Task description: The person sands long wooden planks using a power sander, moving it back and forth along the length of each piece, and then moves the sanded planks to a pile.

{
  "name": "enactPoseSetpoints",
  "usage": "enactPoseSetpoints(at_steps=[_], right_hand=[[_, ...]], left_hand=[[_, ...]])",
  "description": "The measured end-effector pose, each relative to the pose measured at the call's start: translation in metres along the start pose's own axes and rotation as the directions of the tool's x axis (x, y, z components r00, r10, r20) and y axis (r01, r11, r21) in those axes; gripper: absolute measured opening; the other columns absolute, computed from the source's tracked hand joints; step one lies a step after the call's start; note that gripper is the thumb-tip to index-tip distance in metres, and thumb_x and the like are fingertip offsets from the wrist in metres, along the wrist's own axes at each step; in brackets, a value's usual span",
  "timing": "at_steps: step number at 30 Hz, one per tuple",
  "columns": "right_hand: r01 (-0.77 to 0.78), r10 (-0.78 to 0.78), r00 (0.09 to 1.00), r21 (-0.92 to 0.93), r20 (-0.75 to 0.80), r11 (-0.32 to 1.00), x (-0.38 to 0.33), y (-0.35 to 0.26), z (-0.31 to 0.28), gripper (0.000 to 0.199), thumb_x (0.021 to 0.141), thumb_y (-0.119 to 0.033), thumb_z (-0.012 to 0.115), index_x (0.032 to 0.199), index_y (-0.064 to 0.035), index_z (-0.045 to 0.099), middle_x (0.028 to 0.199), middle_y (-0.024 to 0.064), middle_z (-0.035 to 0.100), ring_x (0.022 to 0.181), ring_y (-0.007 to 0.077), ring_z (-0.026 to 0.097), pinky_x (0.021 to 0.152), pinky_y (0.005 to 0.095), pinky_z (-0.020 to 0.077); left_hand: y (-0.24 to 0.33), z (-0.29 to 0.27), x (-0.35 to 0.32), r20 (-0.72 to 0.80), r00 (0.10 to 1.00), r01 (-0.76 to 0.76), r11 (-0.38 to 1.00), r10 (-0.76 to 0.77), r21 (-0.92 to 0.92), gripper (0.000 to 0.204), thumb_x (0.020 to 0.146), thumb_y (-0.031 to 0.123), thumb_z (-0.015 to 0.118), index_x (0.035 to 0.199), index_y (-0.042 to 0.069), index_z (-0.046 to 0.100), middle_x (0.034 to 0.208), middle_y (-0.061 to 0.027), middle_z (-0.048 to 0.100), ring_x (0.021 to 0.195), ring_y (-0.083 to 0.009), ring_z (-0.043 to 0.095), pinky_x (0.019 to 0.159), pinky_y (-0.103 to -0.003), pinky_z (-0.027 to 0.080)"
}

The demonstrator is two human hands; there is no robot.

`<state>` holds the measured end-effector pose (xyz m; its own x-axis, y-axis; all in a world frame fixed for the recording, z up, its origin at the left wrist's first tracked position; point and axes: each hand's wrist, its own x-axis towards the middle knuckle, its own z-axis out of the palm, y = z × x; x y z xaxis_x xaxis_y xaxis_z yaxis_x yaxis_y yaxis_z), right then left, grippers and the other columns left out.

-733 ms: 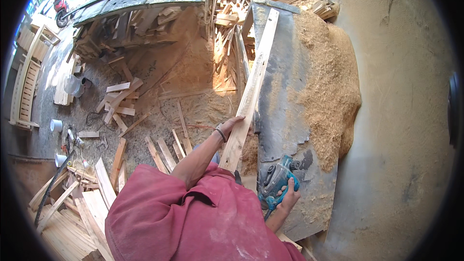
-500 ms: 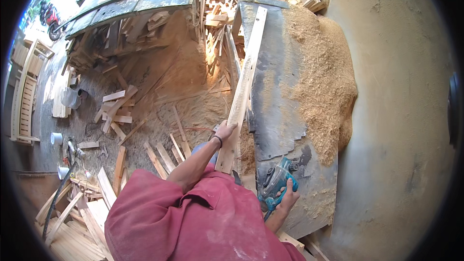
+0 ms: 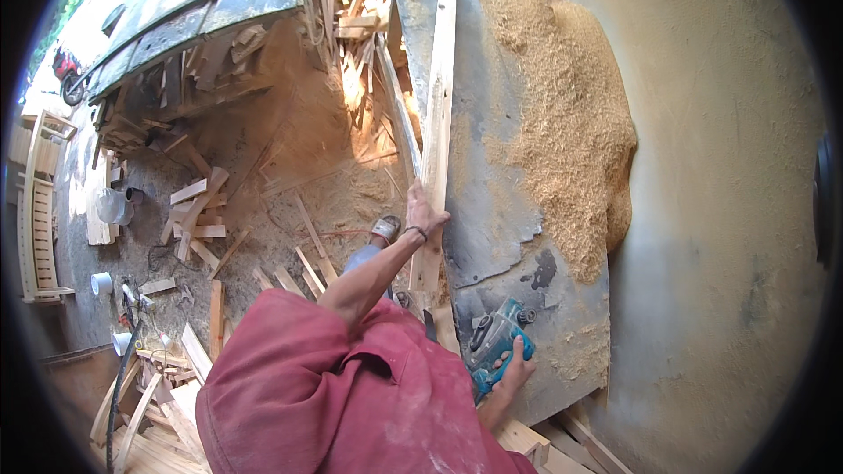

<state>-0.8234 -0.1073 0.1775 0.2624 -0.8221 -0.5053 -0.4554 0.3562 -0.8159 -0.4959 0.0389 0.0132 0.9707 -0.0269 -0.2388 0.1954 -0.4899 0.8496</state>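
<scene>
Your left hand (image 3: 425,209), mid-frame, curls partly closed around the pale plank (image 3: 438,96), which runs from upper centre to mid-frame; the teal power planer (image 3: 494,335) sits lower centre on the grey board (image 3: 492,250), your right hand (image 3: 516,370) closed around its handle; shavings (image 3: 571,132) heap upper right

Woodworking workshop: sawdust heap (image 3: 571,132), scattered wood offcuts (image 3: 204,232), power planer (image 3: 499,332), dusty worktable (image 3: 487,250).

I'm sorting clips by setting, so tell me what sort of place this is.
Most likely a woodworking shop: a teal power tool, probably a planer, is in the right hand, a heap of wood shavings lies on the dark worktop, and pieces of cut wood lie scattered at left.
</scene>
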Motion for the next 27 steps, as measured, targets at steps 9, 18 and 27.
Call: enactPoseSetpoints(at_steps=[9, 18, 27], right_hand=[[-0.020, 0.032, 0.996, -0.143, 0.083, 0.989, -0.006, -0.023, 0.020, 0.038, 0.089, -0.035, 0.072, 0.077, -0.0028, 0.056, 0.059, 0.0038, 0.051, 0.044, 0.0127, 0.048, 0.039, 0.0274, 0.0376], [0.070, -0.013, 0.940, -0.154, 0.342, 0.986, 0.013, -0.002, 0.052, 0.031, 0.090, -0.029, 0.071, 0.074, -0.0054, 0.058, 0.056, 0.0002, 0.050, 0.044, 0.0097, 0.048, 0.041, 0.0256, 0.0359], [0.514, -0.281, 0.798, -0.358, 0.534, 0.779, 0.010, 0.049, 0.063, 0.041, 0.086, -0.037, 0.073, 0.077, 0.0019, 0.064, 0.057, 0.0072, 0.055, 0.054, 0.0162, 0.053, 0.053, 0.0359, 0.0415]], left_hand=[[-0.027, 0.085, 0.010, -0.073, 0.995, -0.060, 0.987, 0.072, 0.152, 0.129, 0.063, 0.033, 0.085, 0.155, -0.002, 0.002, 0.163, -0.0236, 0.008, 0.151, -0.0408, 0.002, 0.123, -0.050, 0.009], [-0.033, 0.060, 0.021, 0.091, 0.994, -0.080, 0.976, 0.063, 0.201, 0.105, 0.086, 0.062, 0.060, 0.155, -0.002, 0.013, 0.161, -0.0262, 0.013, 0.150, -0.0423, 0.007, 0.122, -0.049, 0.010], [-0.214, -0.047, -0.004, 0.324, 0.913, 0.108, 0.913, -0.247, 0.393, 0.061, 0.088, 0.043, 0.054, 0.128, -0.002, 0.057, 0.122, -0.0340, 0.060, 0.116, -0.0456, 0.059, 0.100, -0.048, 0.047]])
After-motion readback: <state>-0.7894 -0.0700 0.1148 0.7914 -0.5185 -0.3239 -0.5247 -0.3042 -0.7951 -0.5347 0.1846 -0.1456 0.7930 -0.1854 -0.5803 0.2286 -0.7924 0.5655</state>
